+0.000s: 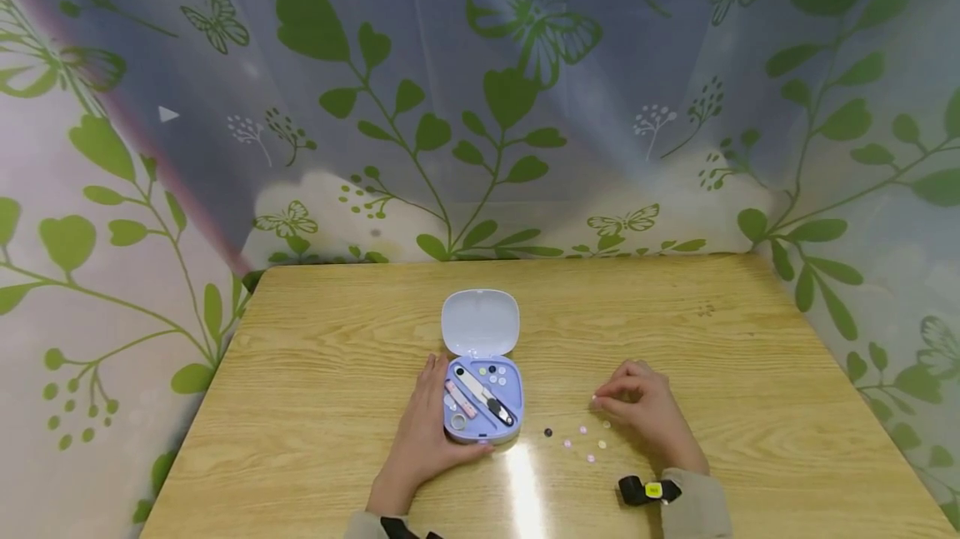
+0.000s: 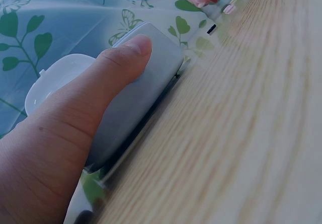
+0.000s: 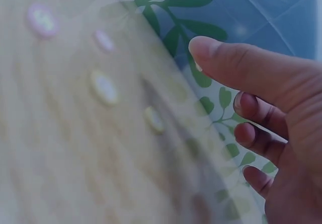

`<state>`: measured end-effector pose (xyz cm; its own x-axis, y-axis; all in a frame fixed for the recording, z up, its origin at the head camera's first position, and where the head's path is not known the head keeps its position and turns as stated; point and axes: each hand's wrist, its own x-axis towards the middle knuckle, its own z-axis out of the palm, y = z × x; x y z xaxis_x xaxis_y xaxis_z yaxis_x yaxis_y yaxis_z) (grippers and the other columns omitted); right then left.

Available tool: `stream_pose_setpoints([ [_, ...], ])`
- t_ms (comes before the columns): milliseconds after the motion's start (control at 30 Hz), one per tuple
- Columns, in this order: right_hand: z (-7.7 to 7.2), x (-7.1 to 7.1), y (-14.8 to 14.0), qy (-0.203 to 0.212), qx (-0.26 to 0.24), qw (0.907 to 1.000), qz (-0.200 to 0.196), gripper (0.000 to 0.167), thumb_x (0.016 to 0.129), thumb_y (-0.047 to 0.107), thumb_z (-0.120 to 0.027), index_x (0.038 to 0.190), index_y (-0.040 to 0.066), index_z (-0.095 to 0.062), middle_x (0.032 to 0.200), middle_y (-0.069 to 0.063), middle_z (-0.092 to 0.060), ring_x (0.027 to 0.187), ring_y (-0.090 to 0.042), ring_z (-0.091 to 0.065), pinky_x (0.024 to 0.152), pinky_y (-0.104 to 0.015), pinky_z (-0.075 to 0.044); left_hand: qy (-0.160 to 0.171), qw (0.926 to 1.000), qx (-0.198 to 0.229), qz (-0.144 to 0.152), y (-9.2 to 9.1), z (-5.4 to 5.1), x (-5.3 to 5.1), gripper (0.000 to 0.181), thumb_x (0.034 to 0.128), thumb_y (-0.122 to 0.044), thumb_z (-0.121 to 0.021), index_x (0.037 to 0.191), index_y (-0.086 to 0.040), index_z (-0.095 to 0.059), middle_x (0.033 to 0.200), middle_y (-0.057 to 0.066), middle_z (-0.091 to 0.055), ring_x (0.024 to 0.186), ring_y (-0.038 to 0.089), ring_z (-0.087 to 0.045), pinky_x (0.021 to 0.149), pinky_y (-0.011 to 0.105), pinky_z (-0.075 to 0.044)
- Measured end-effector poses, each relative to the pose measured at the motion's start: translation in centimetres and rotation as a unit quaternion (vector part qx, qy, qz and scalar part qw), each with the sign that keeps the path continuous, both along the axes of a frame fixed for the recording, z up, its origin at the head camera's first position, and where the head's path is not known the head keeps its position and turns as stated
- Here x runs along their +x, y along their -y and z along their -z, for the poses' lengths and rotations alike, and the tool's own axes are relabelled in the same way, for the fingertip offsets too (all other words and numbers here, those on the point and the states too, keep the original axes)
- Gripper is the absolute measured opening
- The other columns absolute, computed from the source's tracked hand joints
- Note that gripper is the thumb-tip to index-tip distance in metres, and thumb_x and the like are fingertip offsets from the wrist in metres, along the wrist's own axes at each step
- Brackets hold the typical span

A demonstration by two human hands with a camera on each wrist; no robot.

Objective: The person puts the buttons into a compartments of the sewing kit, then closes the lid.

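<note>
My left hand [image 1: 423, 435] holds a lilac sewing box [image 1: 513, 385], fingers along its left side and thumb pressing the front wall [image 2: 143, 78]. Its lid [image 1: 480, 322] is raised at the back. Inside lie thread snips [image 1: 483, 395], a pink-and-white strip [image 1: 460, 400], a ring-shaped piece [image 1: 458, 421] and several small buttons [image 1: 492, 370] in the rear compartment. To the right of the box, my right hand [image 1: 648, 401] pinches a small pale button [image 1: 596, 400] between thumb and index finger, above the table. Only a sliver of that button shows under the thumb in the right wrist view.
Loose buttons lie on the wooden table [image 1: 337, 339] between box and right hand: a black one [image 1: 548, 432], pink ones [image 1: 591, 458] and yellowish ones [image 1: 602, 445]. A leaf-patterned curtain [image 1: 480, 147] closes off the table's back and sides.
</note>
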<state>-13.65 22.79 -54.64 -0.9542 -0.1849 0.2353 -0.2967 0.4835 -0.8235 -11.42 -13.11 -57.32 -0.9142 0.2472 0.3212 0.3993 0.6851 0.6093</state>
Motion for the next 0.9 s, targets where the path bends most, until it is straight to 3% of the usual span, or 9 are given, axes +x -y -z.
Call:
stream_pose_setpoints([
  [100, -0.5, -0.2, 0.1, -0.038, 0.009, 0.9992, -0.012, 0.016, 0.074, 0.007, -0.087, 0.078, 0.02, -0.078, 0.081, 0.007, -0.06, 0.083, -0.011, -0.049, 0.074, -0.025, -0.038, 0.003, 1.0, 0.0, -0.001, 0.0, 0.1, 0.0, 0.139, 0.0559, -0.075, -0.081, 0.157, -0.002, -0.019, 0.162, 0.018, -0.023, 0.15, 0.034, -0.015, 0.118, 0.055, -0.022],
  [267, -1.2, -0.8, 0.8, -0.102, 0.008, 0.9942, -0.034, 0.01, 0.074, 0.009, -0.087, 0.077, 0.011, -0.077, 0.077, 0.002, -0.061, 0.075, -0.017, -0.05, 0.066, -0.027, -0.039, 0.014, 0.9999, 0.003, -0.007, 0.1, 0.1, 0.0, 0.139, 0.0563, -0.077, -0.079, 0.158, -0.004, -0.019, 0.162, 0.018, -0.021, 0.15, 0.033, -0.014, 0.118, 0.056, -0.021],
  [600, -5.8, -0.4, 3.9, -0.128, -0.007, 0.9899, -0.061, 0.017, 0.068, -0.011, -0.083, 0.075, 0.002, -0.076, 0.074, -0.009, -0.059, 0.072, -0.026, -0.051, 0.066, -0.03, -0.04, 0.009, 0.9999, 0.003, -0.005, 0.1, 0.1, 0.0, 0.139, 0.057, -0.078, -0.078, 0.158, -0.004, -0.019, 0.162, 0.018, -0.021, 0.15, 0.033, -0.014, 0.118, 0.054, -0.021],
  [900, -6.4, -1.5, 5.7, -0.162, -0.026, 0.9807, -0.106, 0.015, 0.068, -0.007, -0.085, 0.076, 0.003, -0.076, 0.073, -0.008, -0.059, 0.07, -0.027, -0.049, 0.063, -0.033, -0.039, 0.027, 0.9996, -0.002, -0.006, 0.0, 0.1, 0.0, 0.139, 0.0573, -0.077, -0.079, 0.159, -0.005, -0.016, 0.163, 0.017, -0.018, 0.151, 0.03, -0.011, 0.119, 0.052, -0.019],
])
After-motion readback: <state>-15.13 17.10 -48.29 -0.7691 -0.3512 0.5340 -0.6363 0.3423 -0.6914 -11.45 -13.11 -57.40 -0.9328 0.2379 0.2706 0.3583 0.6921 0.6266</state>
